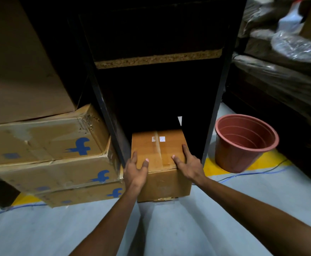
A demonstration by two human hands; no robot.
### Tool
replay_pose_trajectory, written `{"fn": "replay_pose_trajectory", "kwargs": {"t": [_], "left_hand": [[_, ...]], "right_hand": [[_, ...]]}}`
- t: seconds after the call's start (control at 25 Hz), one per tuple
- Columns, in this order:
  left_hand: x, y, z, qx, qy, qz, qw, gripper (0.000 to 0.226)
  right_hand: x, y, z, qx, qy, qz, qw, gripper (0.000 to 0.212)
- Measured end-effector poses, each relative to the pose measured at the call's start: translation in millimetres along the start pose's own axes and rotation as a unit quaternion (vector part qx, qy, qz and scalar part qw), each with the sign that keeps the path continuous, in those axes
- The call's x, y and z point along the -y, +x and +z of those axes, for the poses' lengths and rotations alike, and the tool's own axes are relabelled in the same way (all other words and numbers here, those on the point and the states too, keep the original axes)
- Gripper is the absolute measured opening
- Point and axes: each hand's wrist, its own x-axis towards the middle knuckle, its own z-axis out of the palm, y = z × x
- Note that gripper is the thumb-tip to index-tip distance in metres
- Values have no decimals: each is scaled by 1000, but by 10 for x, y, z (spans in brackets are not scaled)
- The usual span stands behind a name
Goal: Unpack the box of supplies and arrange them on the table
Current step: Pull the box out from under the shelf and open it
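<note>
Head view: sealed box [159, 159] on the floor at 12 o'clock, half under the dark shelf unit [158, 60], long axis running away from the person. Left hand [135, 171] grips its near-left corner and right hand [187, 166] its near-right edge, fingers spread on the lid, equally near.

You have a single wide-angle view from your head, aimed forward and steeply down at the floor [169, 228] and the foot of a dark shelf unit [156, 60]. Both forearms reach in from the bottom edge. It sits close, and straight edges bow near the borders.
</note>
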Motion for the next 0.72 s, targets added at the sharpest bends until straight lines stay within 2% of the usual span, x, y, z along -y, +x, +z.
{"fn": "replay_pose_trajectory", "kwargs": {"t": [0.2, 0.44, 0.52, 0.64, 0.72], "left_hand": [[172, -334, -71, -1, -9, 1, 1000, 67], [269, -688, -165, -13, 28, 45, 999, 66], [164, -527, -200, 21, 97, 67, 993, 68], [-36, -200, -250, 111, 230, 79, 964, 72], [-113, -78, -241, 137, 266, 82, 951, 72]], "right_hand": [[-86, -350, -17, 17, -8, -10, 1000, 88], [-233, -655, -26, 52, 16, -32, 998, 88], [-137, -557, -31, 53, -19, -22, 998, 85], [-11, -350, -46, 56, -61, -34, 996, 87], [17, -249, -20, 47, -84, -41, 995, 86]]}}
